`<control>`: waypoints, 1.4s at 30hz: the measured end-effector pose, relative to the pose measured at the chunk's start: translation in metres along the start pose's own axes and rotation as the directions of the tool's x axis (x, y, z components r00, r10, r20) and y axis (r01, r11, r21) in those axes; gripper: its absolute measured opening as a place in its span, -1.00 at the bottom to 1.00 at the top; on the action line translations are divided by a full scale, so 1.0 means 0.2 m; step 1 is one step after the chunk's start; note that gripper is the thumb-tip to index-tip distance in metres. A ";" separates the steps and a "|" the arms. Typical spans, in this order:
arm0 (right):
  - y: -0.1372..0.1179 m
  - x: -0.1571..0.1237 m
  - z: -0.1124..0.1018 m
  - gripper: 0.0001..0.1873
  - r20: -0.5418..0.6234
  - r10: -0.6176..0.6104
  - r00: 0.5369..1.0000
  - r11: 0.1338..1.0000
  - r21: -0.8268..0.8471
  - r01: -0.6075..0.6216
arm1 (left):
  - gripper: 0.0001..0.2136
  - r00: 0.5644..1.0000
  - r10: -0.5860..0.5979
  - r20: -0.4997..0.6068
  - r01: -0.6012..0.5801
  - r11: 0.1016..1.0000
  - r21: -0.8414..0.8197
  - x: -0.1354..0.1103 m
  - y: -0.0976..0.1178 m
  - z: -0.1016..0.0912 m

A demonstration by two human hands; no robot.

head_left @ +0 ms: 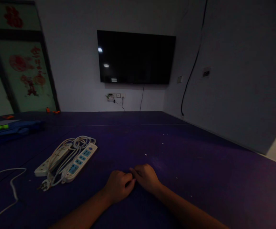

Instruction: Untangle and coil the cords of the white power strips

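My left hand (pixel 118 186) and my right hand (pixel 145 176) rest side by side on the dark purple surface (pixel 195 165), their fingertips meeting in the middle. Both hands have fingers curled and pressed together. Whatever sits between the fingertips is too small and dark to name. To the left of my hands lie two white power strips (pixel 66 158) with blue sockets, their white cords coiled on top of them.
A loose white cable (pixel 11 184) runs along the left edge. A blue object with a green piece (pixel 2 128) lies at the far left. A black screen (pixel 136 57) hangs on the far wall above a wall socket (pixel 115 95). A glass door (pixel 21 63) stands at left.
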State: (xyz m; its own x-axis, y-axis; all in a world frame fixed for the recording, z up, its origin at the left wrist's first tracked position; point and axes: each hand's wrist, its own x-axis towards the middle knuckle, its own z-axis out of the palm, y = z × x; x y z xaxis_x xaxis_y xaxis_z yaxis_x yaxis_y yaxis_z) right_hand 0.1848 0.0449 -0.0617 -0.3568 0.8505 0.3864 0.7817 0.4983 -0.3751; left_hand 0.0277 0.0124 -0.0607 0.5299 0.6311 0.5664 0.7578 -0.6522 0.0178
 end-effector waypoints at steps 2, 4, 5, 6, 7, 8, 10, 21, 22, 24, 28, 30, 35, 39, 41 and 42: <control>0.00 0.00 0.00 -0.48 0.003 -0.003 1.000 1.000 -0.002 0.003 | -0.77 1.000 0.006 0.000 -0.006 1.000 -0.006 0.00 0.00 0.00; -0.01 0.00 -0.01 -0.48 0.003 -0.001 1.000 1.000 -0.007 0.001 | -0.77 1.000 0.006 -0.006 -0.006 1.000 -0.006 0.00 0.00 0.00; -0.01 0.00 -0.01 -0.48 0.001 0.001 1.000 1.000 -0.009 -0.001 | -0.78 1.000 0.009 -0.011 -0.009 1.000 -0.003 0.00 0.00 0.00; -0.01 0.00 -0.01 -0.48 -0.003 0.002 1.000 1.000 -0.009 -0.002 | -0.77 1.000 0.013 -0.019 -0.013 1.000 0.000 0.00 0.00 0.00; -0.01 0.00 -0.01 -0.48 -0.005 0.001 1.000 1.000 -0.006 -0.001 | -0.77 0.999 0.018 -0.028 -0.018 1.000 0.003 0.00 0.00 0.00; -0.01 0.00 -0.01 -0.48 -0.006 -0.001 1.000 1.000 -0.001 0.001 | -0.77 0.999 0.022 -0.039 -0.022 1.000 0.005 0.00 0.00 0.00; -0.01 0.00 0.00 -0.48 -0.005 -0.008 1.000 1.000 0.008 0.008 | -0.77 0.998 0.030 -0.054 -0.030 1.000 0.001 0.00 -0.01 0.01; 0.00 0.00 0.00 -0.50 -0.017 -0.022 1.000 1.000 -0.003 0.022 | -0.75 1.000 0.009 -0.008 -0.009 1.000 -0.013 0.00 -0.01 0.02; 0.00 0.00 0.00 -0.50 -0.011 -0.024 1.000 1.000 0.000 0.024 | -0.75 1.000 0.007 -0.011 -0.007 1.000 -0.009 0.00 -0.01 0.02; 0.00 0.00 0.00 -0.50 -0.003 -0.023 1.000 1.000 0.003 0.023 | -0.75 1.000 0.007 -0.010 -0.007 1.000 -0.009 0.00 -0.01 0.01; 0.00 0.00 0.00 -0.49 -0.003 -0.026 1.000 1.000 -0.002 0.026 | -0.76 1.000 0.006 -0.004 -0.006 1.000 -0.013 0.00 -0.01 0.01; 0.00 0.00 0.00 -0.49 -0.006 -0.027 1.000 1.000 -0.008 0.026 | -0.76 1.000 0.005 -0.009 -0.005 1.000 -0.014 0.00 -0.01 0.01; 0.00 0.00 0.00 -0.50 0.012 -0.018 1.000 1.000 0.001 0.018 | -0.75 1.000 0.018 -0.009 -0.018 1.000 -0.019 0.00 -0.01 0.01; 0.01 0.01 0.01 -0.53 0.011 -0.024 1.000 1.000 -0.014 0.024 | -0.75 1.000 0.012 -0.007 -0.012 1.000 -0.011 0.00 -0.01 0.01; 0.01 0.01 0.00 -0.53 0.008 -0.023 1.000 1.000 -0.016 0.023 | -0.75 1.000 0.003 -0.005 -0.003 1.000 -0.010 0.00 0.00 0.00; 0.00 0.01 0.00 -0.52 0.009 -0.022 1.000 1.000 -0.014 0.022 | -0.75 1.000 -0.002 -0.005 0.002 1.000 -0.008 0.00 0.00 0.00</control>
State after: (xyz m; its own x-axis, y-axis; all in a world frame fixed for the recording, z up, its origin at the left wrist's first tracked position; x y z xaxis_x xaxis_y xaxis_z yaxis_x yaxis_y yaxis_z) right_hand 0.1849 0.0464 -0.0620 -0.3782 0.8408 0.3874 0.7807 0.5145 -0.3546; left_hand 0.0275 0.0126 -0.0602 0.5266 0.6301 0.5707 0.7558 -0.6543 0.0250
